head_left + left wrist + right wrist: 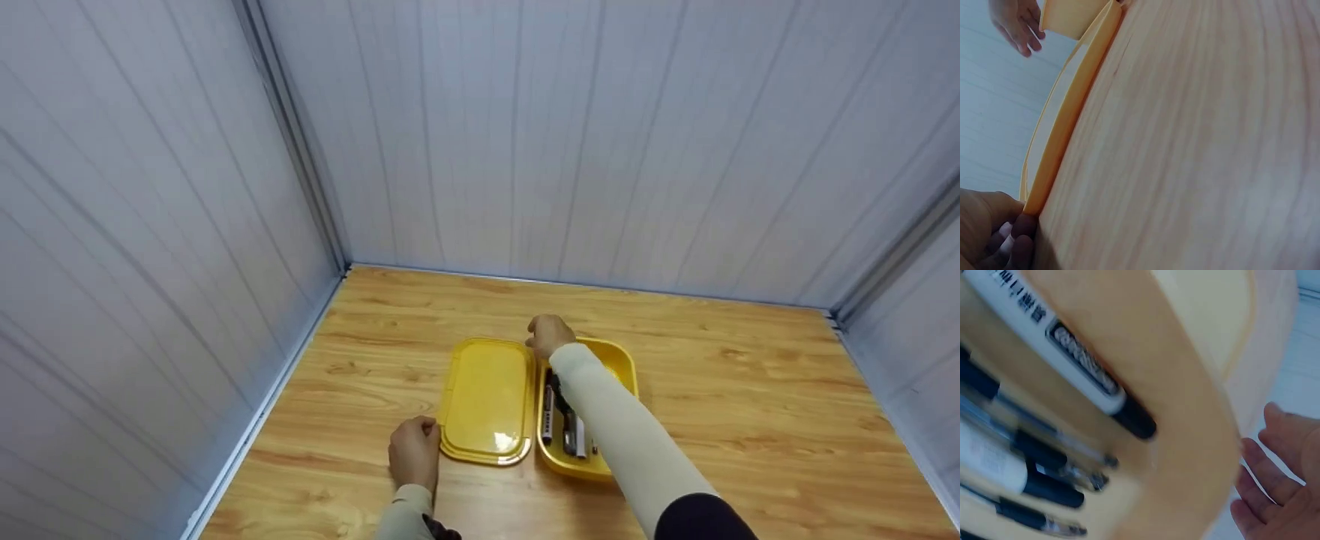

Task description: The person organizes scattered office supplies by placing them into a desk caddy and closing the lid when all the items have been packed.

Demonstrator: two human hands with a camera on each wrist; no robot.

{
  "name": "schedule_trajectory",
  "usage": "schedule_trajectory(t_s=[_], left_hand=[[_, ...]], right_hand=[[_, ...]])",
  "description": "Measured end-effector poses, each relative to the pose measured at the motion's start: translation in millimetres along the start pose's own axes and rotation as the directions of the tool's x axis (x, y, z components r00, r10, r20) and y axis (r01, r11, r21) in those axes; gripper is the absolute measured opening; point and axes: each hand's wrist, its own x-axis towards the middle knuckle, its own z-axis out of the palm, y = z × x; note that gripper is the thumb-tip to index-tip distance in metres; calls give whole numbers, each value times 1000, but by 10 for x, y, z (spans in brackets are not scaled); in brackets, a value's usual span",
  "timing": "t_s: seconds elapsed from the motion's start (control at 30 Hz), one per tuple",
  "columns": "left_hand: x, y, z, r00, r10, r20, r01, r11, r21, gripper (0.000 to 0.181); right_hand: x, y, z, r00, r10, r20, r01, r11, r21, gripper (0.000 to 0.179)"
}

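Note:
A flat yellow lid (487, 397) lies on the wooden surface, left of a yellow box (617, 358) without a cover. My left hand (414, 452) pinches the lid's near left corner; in the left wrist view the thumb (1002, 207) lies at its edge. Over the box's far left corner reaches my right hand (551, 334), its fingers loosely bent with nothing held. The right wrist view shows that hand (1289, 481) just past the box rim; whether it touches the rim I cannot tell. Inside the box are a white marker with a black cap (1084, 363) and several pens (1039, 450).
Pale panelled walls (510, 150) enclose the wooden surface (750, 390) at the back and both sides. My right forearm (637, 435) crosses above the box and hides part of what lies in it.

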Motion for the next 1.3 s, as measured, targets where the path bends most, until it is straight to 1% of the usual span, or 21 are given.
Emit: schedule_trajectory(t_s=[0.07, 0.13, 0.17, 0.23, 0.3, 0.4, 0.5, 0.67, 0.8, 0.93, 1.03, 1.1, 1.2, 1.3], left_hand=[[-35, 8, 19, 1000, -19, 14, 19, 1000, 10, 7], [-64, 6, 20, 999, -36, 17, 36, 999, 18, 7], [-77, 2, 19, 999, -43, 19, 42, 999, 20, 7], [-99, 0, 14, 998, -49, 27, 49, 999, 23, 7], [-105, -3, 12, 998, -48, 32, 48, 999, 23, 7], [-119, -1, 22, 998, -49, 36, 48, 999, 23, 6], [-126, -4, 31, 998, -58, 35, 58, 998, 23, 6], [-124, -6, 16, 997, -72, 33, 72, 997, 7, 5], [-111, 6, -27, 998, -56, 4, 56, 998, -15, 6], [-88, 63, -75, 999, 7, -40, -8, 1000, -26, 6], [-63, 131, -118, 995, 56, -79, -60, 997, -43, 6], [-48, 183, -156, 992, 78, -100, -84, 995, -58, 7], [-27, 277, -218, 986, 115, -120, -125, 989, -77, 7], [-3, 389, -279, 982, 140, -127, -153, 983, -99, 7]], right_hand=[[-14, 39, 96, 1000, 8, 9, -7, 995, -96, 21], [-32, 76, 187, 1000, 9, 23, -4, 979, -205, 12], [-40, 89, 230, 1000, 8, 27, 0, 967, -255, 13], [-52, 110, 296, 999, 8, 41, 6, 940, -340, 22], [-58, 117, 339, 999, 1, 39, 15, 918, -395, 26], [-67, 129, 373, 1000, -20, 18, 25, 909, -416, 29], [-71, 147, 391, 999, -27, -27, 15, 926, -377, 30], [-70, 175, 392, 994, -28, -109, -2, 964, -264, 29], [-73, 161, 370, 988, -47, -147, 19, 982, -187, 22], [-79, 161, 321, 985, -35, -171, 12, 991, -132, 15], [-73, 157, 268, 983, -7, -181, -6, 997, -73, 11], [-72, 149, 226, 984, 13, -176, -17, 1000, -20, 12], [-68, 132, 132, 985, 40, -169, -30, 998, 64, 15], [-63, 121, 17, 983, 56, -175, -29, 987, 155, 17]])
